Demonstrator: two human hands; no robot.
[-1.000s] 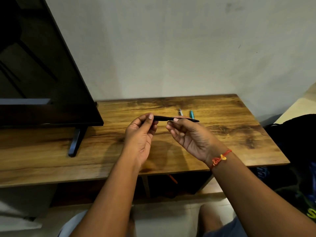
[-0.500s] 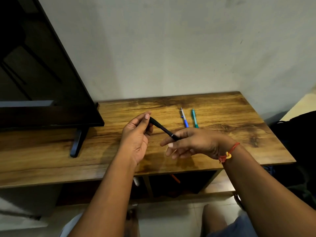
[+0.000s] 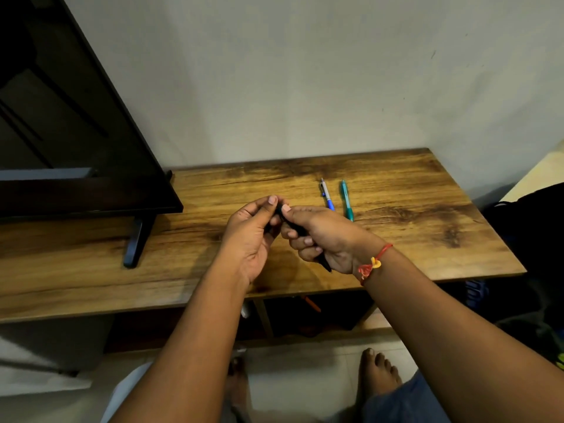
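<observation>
The right hand [image 3: 323, 236] is curled round a black pen [image 3: 298, 229], whose tip pokes out below the palm. The left hand [image 3: 250, 236], close beside it, pinches the pen's upper end. Just beyond the right hand, a blue pen [image 3: 328, 198] and a green pen [image 3: 346, 201] lie side by side on the wooden table [image 3: 427, 239].

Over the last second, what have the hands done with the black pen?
The right hand turned palm down, closed in on the left hand and wrapped round the black pen, swinging it from level to slanting, tip toward the person. The left hand still pinches its far end. The blue pen and green pen lie on the table as before; the TV has not moved.
</observation>
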